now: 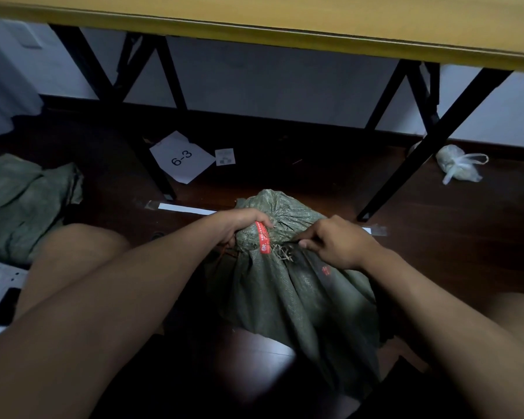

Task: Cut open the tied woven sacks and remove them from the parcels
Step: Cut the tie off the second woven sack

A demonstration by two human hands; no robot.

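Green woven sack (pixel 297 285) stands on the floor between the person's knees, its tied neck bunched near the top. At that neck, the left hand (pixel 242 226) grips the gathered cloth beside a red tag (pixel 263 241); the right hand (pixel 335 241) pinches something thin there, too dark to identify. If it's a blade, a slip could nick the left fingers. Beyond the sack, a numbered paper (pixel 180 157) lies under the table (pixel 285 28).

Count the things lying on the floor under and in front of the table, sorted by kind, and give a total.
Green woven sacks: 2, the tied sack gripped by both hands, and the loose sack at left.
White paper sheets: 2, the "6-3" sheet and the small slip.
Plastic bags: 1, the knotted bag.
Total: 5
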